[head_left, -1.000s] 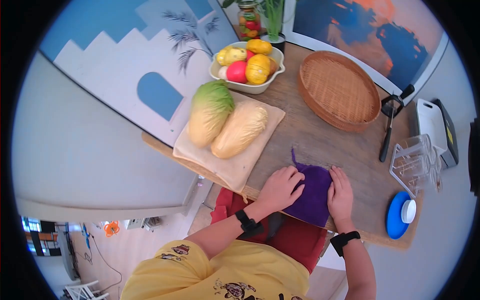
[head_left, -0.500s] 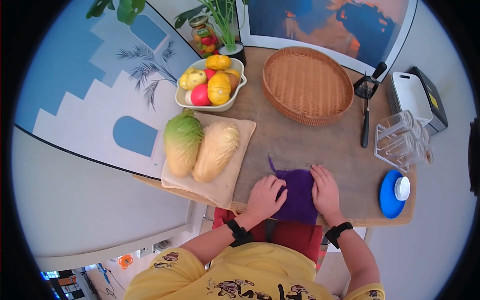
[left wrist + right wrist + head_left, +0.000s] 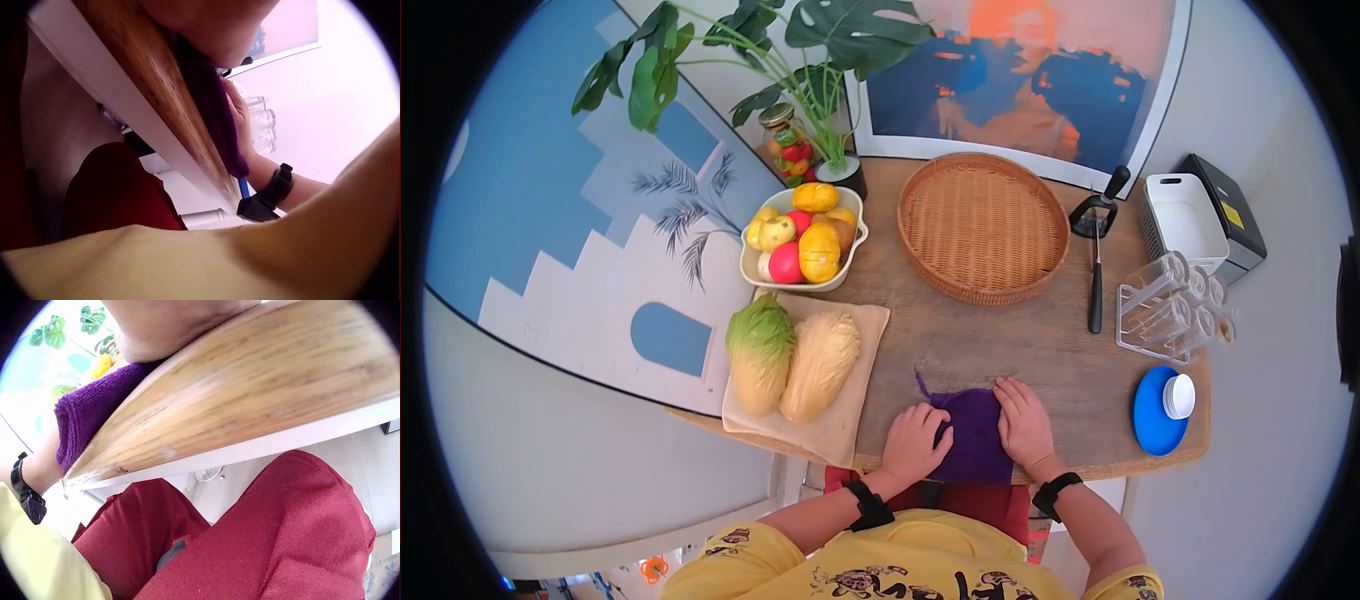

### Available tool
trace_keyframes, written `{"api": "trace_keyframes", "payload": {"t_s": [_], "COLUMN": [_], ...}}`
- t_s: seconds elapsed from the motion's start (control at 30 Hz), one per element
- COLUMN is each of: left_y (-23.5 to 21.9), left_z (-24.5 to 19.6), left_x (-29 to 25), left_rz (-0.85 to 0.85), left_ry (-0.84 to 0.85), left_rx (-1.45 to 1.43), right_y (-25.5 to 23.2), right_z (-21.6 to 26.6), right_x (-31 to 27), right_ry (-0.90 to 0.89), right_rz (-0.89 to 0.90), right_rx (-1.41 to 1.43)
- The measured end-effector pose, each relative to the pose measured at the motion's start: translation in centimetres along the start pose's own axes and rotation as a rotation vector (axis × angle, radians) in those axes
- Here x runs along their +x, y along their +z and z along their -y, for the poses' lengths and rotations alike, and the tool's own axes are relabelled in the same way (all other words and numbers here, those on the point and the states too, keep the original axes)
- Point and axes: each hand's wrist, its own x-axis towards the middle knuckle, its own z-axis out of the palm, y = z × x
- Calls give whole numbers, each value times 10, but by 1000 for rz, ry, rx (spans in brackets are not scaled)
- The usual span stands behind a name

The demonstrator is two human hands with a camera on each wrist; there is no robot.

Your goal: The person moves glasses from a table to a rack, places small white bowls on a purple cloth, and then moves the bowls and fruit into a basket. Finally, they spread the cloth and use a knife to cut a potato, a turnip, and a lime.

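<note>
A folded purple towel (image 3: 980,442) lies at the front of the wooden table, its lower end reaching the edge. A thin purple strip trails from its top left corner. My left hand (image 3: 913,443) rests at the towel's left side with fingers loosely bent. Along the opposite side, my right hand (image 3: 1024,428) lies with its fingers stretched forward, touching the towel's border. The right wrist view shows the towel's looped pile and layered folds (image 3: 94,409). In the left wrist view, the towel (image 3: 215,109) passes beneath the near hand, whose fingers are out of sight.
To the left, two napa cabbages (image 3: 822,365) lie on a beige cloth (image 3: 850,415). Behind them is a bowl (image 3: 852,262) of vegetables. A round wicker tray (image 3: 983,230), a black-handled tool (image 3: 1095,300), a glass rack (image 3: 1150,345) and a blue plate (image 3: 1157,435) stand farther around.
The head view has shifted, so the table's back, plant and painting show more. Both hands stay at the towel's sides, and the towel looks the same.
</note>
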Motion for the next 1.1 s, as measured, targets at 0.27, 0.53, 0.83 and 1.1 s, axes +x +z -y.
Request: {"api": "trace_keyframes", "payload": {"t_s": [0.27, 0.53, 0.83, 1.1], "left_y": [-1, -3, -1, -2], "left_z": [1, 1, -3, -5], "left_x": [0, 1, -1, -3], "left_rz": [14, 6, -17, -30], "left_ry": [42, 28, 17, 25], "left_rx": [19, 7, 49, 50], "right_y": [-1, 1, -2, 4], "right_z": [0, 0, 6, 1], "right_x": [-2, -1, -3, -4], "right_ry": [-8, -29, -7, -5], "right_rz": [14, 13, -9, -3], "right_rx": [0, -11, 32, 14]}}
